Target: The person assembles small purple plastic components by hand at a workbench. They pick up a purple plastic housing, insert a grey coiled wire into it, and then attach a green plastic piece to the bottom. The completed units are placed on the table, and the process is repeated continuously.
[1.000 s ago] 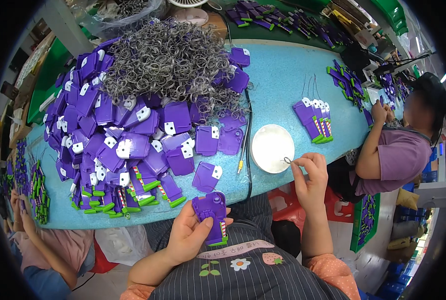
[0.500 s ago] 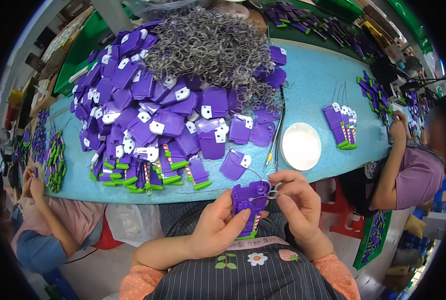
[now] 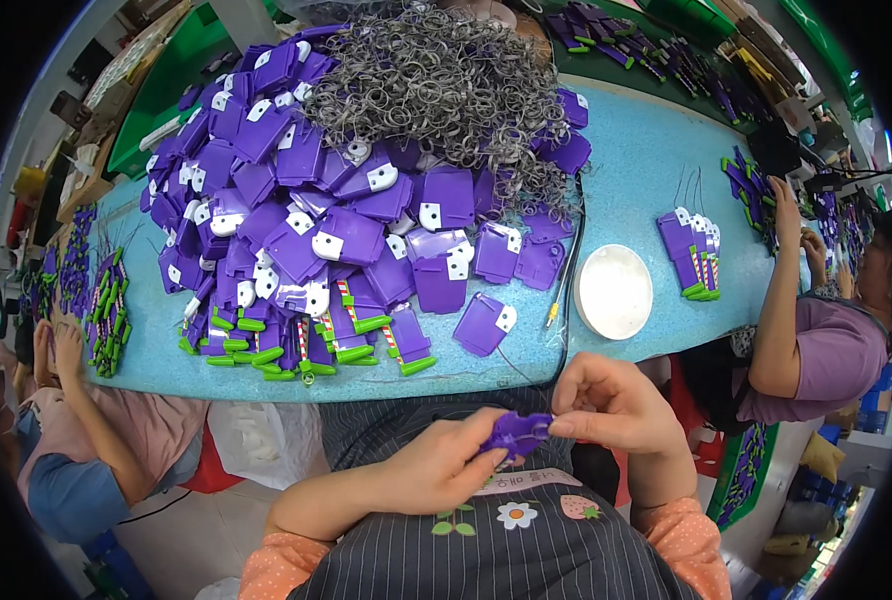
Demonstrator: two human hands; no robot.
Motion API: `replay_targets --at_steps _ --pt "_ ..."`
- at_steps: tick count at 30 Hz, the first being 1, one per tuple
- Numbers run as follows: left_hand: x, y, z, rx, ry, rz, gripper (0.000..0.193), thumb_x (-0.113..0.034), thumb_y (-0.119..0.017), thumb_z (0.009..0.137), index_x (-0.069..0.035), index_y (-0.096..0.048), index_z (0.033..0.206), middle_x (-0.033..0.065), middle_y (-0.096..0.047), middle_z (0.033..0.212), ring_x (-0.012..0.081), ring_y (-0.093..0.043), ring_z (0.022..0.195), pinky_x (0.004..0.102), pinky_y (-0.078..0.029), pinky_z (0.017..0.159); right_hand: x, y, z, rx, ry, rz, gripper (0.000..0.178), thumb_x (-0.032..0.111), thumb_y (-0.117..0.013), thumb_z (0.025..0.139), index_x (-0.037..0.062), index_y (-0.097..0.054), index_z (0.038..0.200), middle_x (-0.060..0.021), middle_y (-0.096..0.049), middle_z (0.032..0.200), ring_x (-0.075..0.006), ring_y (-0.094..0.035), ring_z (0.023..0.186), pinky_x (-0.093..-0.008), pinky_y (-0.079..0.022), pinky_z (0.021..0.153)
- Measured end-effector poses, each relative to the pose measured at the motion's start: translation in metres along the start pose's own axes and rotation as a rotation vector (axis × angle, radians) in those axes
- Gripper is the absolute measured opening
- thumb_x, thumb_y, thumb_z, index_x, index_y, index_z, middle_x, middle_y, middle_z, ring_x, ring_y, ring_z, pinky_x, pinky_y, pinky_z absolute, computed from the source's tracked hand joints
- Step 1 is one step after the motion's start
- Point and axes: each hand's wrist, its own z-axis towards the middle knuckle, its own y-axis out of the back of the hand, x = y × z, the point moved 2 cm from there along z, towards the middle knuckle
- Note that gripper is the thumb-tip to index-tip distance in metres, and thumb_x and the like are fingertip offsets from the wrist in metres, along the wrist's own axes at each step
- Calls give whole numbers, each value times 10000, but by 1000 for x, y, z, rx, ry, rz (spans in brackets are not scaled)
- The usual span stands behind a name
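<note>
The left hand (image 3: 438, 460) grasps a tilted, recessed purple plastic shell (image 3: 518, 434), the right hand (image 3: 616, 404) touching its end, grip unclear.

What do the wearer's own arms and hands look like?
Left hand and right hand: bare, no gloves visible. Forearms bare too; orange sleeves with small pale dots stop well short of the wrists. No cables or markings show.

Bright, even lt; glare on L parts (image 3: 351, 235); held pc (image 3: 516, 436) a bit soft; fisheye bends table (image 3: 616, 130) edge; corners blk.
</note>
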Motion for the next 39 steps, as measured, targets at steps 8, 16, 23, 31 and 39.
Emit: replay_targets --at_steps 8,16,23,31,39 --pt "19 -2 -33 -106 -151 -734 309 -40 -435 930 3 -353 1224 277 -539 1166 333 -577 1073 435 -472 909 -17 -12 47 -209 164 -324 271 163 -713 782 -5 -554 923 -39 -563 749 -161 -570 643 -260 -447 541" --pt "39 -8 -37 -317 143 -770 491 8 -460 905 -17 -262 1354 221 -516 1223 299 -565 1099 387 -485 907 -33 -27 48 -555 557 -1052 281 60 -705 752 -12 -521 952 -138 -548 790 -271 -597 648 -307 -481 588" --pt "43 -14 -23 -239 114 -637 523 84 -428 856 -2 -265 1345 150 -515 1213 241 -555 1116 338 -464 934 -39 -26 24 -109 311 -211 257 -3 -612 822 -23 -561 1073 -119 -547 1085 -65 -536 611 -184 -426 510" --pt "29 -11 -20 -199 158 -627 492 65 -447 868 9 -278 1326 132 -498 1209 206 -566 1093 315 -478 903 -50 -34 37 -105 211 -171 267 12 -626 826 -18 -585 1089 -116 -545 1101 -41 -538 631 -175 -421 498" --pt "18 -5 -15 -225 169 -284 324 -104 -419 963 42 -367 1248 148 -591 1093 178 -605 1006 294 -504 837 -37 -38 26 -255 248 -23 345 3 -631 826 -21 -518 1151 -116 -541 1078 -38 -516 632 -171 -433 539"
